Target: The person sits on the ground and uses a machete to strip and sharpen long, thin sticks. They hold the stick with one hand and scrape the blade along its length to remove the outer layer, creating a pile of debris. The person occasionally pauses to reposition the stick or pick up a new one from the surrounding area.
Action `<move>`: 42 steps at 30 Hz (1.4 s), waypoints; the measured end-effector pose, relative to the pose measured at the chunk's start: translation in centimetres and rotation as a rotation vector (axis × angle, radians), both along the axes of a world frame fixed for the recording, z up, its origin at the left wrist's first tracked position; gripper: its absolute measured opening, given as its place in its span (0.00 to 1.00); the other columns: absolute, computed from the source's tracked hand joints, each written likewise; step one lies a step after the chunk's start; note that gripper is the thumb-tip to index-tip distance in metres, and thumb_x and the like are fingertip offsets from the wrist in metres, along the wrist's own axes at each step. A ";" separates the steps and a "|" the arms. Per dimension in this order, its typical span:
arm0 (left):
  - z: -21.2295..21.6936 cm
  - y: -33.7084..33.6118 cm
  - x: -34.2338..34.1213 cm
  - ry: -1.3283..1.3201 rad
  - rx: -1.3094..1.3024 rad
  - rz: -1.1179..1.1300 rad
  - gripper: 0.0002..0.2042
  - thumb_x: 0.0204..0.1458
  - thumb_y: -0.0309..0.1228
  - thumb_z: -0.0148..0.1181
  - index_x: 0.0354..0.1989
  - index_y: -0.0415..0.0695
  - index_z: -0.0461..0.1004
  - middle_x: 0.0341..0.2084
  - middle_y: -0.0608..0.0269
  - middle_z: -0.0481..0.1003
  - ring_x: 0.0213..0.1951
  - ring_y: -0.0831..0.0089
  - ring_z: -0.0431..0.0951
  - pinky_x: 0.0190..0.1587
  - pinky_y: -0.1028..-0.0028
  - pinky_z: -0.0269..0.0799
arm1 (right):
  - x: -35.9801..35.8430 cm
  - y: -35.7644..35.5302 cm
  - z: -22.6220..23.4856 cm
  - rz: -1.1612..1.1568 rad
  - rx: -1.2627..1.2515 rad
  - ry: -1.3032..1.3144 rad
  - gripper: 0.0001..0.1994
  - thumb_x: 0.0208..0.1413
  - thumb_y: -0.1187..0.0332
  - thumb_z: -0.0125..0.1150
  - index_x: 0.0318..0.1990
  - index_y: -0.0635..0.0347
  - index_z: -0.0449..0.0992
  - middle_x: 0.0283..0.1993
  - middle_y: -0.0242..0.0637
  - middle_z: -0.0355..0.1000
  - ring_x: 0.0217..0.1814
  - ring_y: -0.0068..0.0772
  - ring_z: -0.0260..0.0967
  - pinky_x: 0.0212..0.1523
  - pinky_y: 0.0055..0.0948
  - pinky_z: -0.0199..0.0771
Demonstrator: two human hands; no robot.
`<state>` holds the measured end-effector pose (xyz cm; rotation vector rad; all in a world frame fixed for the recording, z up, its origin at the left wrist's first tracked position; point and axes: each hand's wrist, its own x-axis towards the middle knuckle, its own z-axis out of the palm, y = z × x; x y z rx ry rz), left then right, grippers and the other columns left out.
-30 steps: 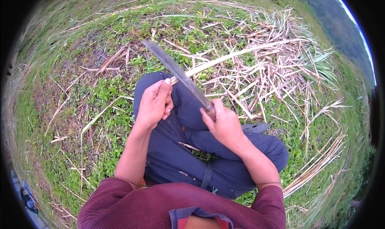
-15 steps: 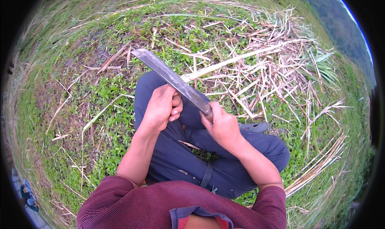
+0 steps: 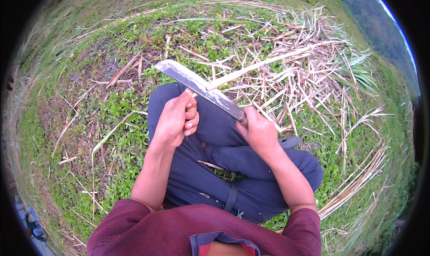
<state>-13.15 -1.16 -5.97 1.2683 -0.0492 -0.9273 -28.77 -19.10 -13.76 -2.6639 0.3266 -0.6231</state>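
Two hands work one long knife (image 3: 197, 86) over the lap of a person sitting cross-legged in dark trousers (image 3: 233, 166) on grass (image 3: 112, 121). Its blade is broad and flat, dull grey with paler worn patches, widening toward a blunt, squared tip that points up and to the left; it slopes down to the right across the left knee. The right hand (image 3: 260, 133) has its fingers wrapped tight round the handle, which is almost wholly hidden in the fist. The left hand (image 3: 177, 119) is curled shut round a pale stalk (image 3: 264, 63), thumb up against the underside of the blade near its middle; the stalk runs out from under the blade toward the upper right, though whether its near end sits fully inside the fist is hard to tell. Beyond the knees lies a heap of dry cut stalks (image 3: 313, 77), with a few green leaves at its right edge. Compared with half a second ago, the blade lies a little lower and further left, its tip nearer the bare patch of soil, and the left hand has shifted slightly back toward the body, while the right hand has kept its grip in much the same place.
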 end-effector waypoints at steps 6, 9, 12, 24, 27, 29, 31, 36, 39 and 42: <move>0.1 0.7 0.1 0.021 -0.020 -0.018 0.19 0.70 0.44 0.45 0.25 0.50 0.58 0.12 0.77 0.51 0.12 0.84 0.54 0.10 0.81 0.50 | 0.4 -9.5 -2.5 -0.445 0.174 0.032 0.14 0.64 0.59 0.58 0.42 0.62 0.69 0.25 0.51 0.77 0.25 0.54 0.77 0.27 0.49 0.77; 0.5 0.6 0.0 0.019 -0.017 0.006 0.19 0.70 0.44 0.45 0.25 0.50 0.58 0.11 0.77 0.51 0.12 0.84 0.54 0.10 0.81 0.49 | 0.0 -8.3 -2.2 -0.423 0.324 0.126 0.13 0.64 0.59 0.58 0.43 0.61 0.69 0.25 0.48 0.77 0.26 0.53 0.78 0.27 0.49 0.78; 0.3 0.8 0.7 -0.021 0.022 0.000 0.20 0.70 0.44 0.44 0.25 0.50 0.58 0.11 0.76 0.52 0.12 0.83 0.56 0.11 0.80 0.51 | 0.3 -3.1 -1.5 -0.203 0.239 0.072 0.12 0.60 0.63 0.63 0.44 0.58 0.69 0.28 0.46 0.78 0.26 0.51 0.78 0.27 0.48 0.78; -1.5 -0.5 0.0 -0.492 0.283 -0.111 0.18 0.70 0.41 0.47 0.42 0.36 0.74 0.20 0.69 0.70 0.19 0.85 0.70 0.16 0.83 0.64 | 0.0 1.4 -0.8 0.026 0.319 0.005 0.15 0.56 0.67 0.68 0.46 0.59 0.70 0.29 0.48 0.77 0.28 0.52 0.78 0.28 0.42 0.77; -2.3 -0.6 0.3 -0.441 0.234 -0.106 0.17 0.70 0.41 0.48 0.41 0.37 0.73 0.21 0.68 0.71 0.19 0.83 0.71 0.16 0.83 0.65 | 0.0 1.9 -0.5 0.016 0.335 0.021 0.15 0.56 0.67 0.68 0.46 0.59 0.70 0.28 0.47 0.77 0.28 0.51 0.78 0.28 0.42 0.77; -2.6 -0.6 0.2 -0.582 0.285 -0.125 0.17 0.70 0.41 0.49 0.40 0.37 0.73 0.22 0.67 0.71 0.20 0.82 0.72 0.16 0.82 0.65 | 0.0 2.0 -0.6 0.043 0.372 0.025 0.17 0.56 0.64 0.68 0.48 0.60 0.69 0.30 0.48 0.77 0.28 0.54 0.78 0.28 0.46 0.77; -2.7 -0.7 0.1 -0.465 0.202 -0.134 0.16 0.70 0.40 0.49 0.39 0.38 0.72 0.22 0.67 0.71 0.20 0.81 0.73 0.16 0.82 0.66 | -0.1 2.0 -0.6 0.066 0.379 0.024 0.18 0.56 0.63 0.67 0.49 0.60 0.69 0.31 0.49 0.77 0.29 0.55 0.78 0.28 0.47 0.77; -3.2 -0.2 0.5 -0.276 0.051 -0.103 0.14 0.69 0.39 0.49 0.39 0.40 0.72 0.22 0.68 0.70 0.20 0.80 0.73 0.15 0.82 0.65 | -0.4 2.2 0.0 0.088 0.324 0.066 0.20 0.55 0.62 0.69 0.48 0.60 0.69 0.32 0.49 0.77 0.29 0.54 0.78 0.28 0.46 0.78; -3.1 -0.2 0.2 -0.159 0.013 -0.081 0.15 0.69 0.40 0.50 0.38 0.40 0.72 0.20 0.69 0.69 0.19 0.79 0.73 0.15 0.81 0.65 | -0.4 2.8 -0.2 0.093 0.227 0.020 0.18 0.54 0.64 0.70 0.47 0.60 0.70 0.30 0.45 0.78 0.28 0.48 0.79 0.27 0.42 0.78; -3.1 -0.6 -0.3 -0.164 0.035 -0.052 0.16 0.69 0.41 0.50 0.36 0.39 0.71 0.18 0.71 0.66 0.18 0.80 0.71 0.14 0.80 0.64 | 0.0 1.3 -0.4 0.081 0.143 0.024 0.18 0.54 0.63 0.70 0.46 0.59 0.70 0.31 0.46 0.78 0.29 0.49 0.79 0.28 0.43 0.79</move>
